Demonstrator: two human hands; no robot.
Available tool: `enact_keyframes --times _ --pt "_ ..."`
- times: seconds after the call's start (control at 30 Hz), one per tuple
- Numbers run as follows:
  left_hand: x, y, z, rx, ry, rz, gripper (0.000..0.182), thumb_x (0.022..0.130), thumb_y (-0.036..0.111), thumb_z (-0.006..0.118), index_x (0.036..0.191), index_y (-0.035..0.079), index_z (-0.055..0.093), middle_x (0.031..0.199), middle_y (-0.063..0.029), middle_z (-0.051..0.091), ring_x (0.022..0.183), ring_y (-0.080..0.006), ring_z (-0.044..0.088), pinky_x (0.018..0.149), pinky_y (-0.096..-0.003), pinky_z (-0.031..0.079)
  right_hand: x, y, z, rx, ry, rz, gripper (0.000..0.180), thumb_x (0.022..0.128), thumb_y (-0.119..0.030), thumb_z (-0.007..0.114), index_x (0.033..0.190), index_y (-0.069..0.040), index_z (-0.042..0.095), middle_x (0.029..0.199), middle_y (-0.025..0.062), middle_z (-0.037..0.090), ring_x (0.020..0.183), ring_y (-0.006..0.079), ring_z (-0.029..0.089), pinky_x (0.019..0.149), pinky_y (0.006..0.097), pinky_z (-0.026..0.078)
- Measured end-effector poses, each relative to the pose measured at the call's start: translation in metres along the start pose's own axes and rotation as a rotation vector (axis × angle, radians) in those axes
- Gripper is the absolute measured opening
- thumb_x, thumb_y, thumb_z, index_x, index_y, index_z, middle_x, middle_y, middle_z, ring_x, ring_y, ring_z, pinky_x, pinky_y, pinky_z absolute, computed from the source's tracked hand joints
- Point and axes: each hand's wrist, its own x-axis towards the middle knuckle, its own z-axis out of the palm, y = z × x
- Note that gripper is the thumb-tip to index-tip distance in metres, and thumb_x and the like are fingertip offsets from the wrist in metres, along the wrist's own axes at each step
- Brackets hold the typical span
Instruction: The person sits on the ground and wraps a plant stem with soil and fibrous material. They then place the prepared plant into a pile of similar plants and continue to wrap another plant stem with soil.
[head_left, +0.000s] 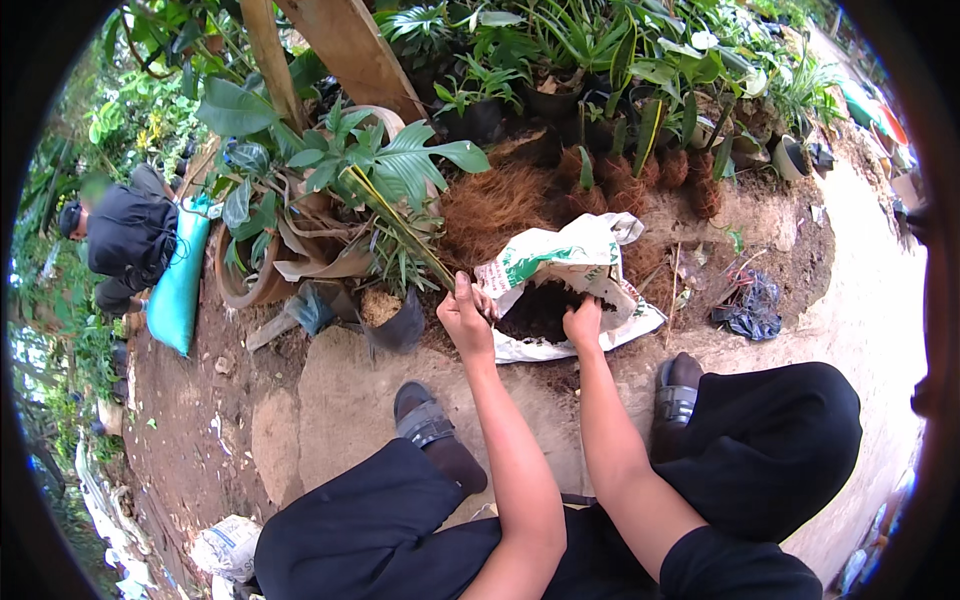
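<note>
My left hand (466, 315) grips the lower end of a long, yellow-edged snake plant leaf (397, 229), which slants up and to the left. Dark soil (541, 311) lies in an open white woven sack (637, 319) with green and red print. At the right side of the sack's mouth is my right hand (583, 322), its fingers partly hidden in or against the soil and the sack's inner wall; whether they hold anything cannot be seen. Behind the sack lies a heap of brown coconut fibre (495, 199). Several fibre-wrapped snake plant cuttings (626, 191) stand to its right.
Left of the sack are a black plastic bag of light shavings (382, 306) and a clay pot (255, 281). A crumpled black plastic bag (750, 304) lies at right. Potted plants line the back. Another person (131, 232) sits at far left by a turquoise sack (178, 281).
</note>
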Motion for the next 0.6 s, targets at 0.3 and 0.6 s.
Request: enact_keyframes --times 0.3,0.6 --pt "-0.002 0.009 -0.006 -0.032 0.003 0.027 0.054 0.098 0.046 0.054 0.063 0.009 0.038 0.057 -0.0019 0.038 0.046 -0.0125 0.043 0.044 -0.0278 0.036 -0.023 -0.022 0.027 -0.027 -0.158 -0.189 0.060 0.087 -0.022 0.070 0.131 0.009 0.046 0.130 0.0337 0.048 0.119 0.0477 0.050 0.101 0.0470 0.045" --pt "-0.001 0.010 -0.010 -0.032 0.021 0.031 0.054 0.099 0.046 0.055 0.063 0.009 0.038 0.057 -0.0016 0.039 0.045 -0.0123 0.043 0.042 -0.0278 0.037 -0.056 -0.063 0.030 -0.126 -0.304 -0.461 0.068 0.074 -0.022 0.079 0.130 0.003 0.048 0.133 0.0307 0.048 0.120 0.0444 0.052 0.099 0.0459 0.047"
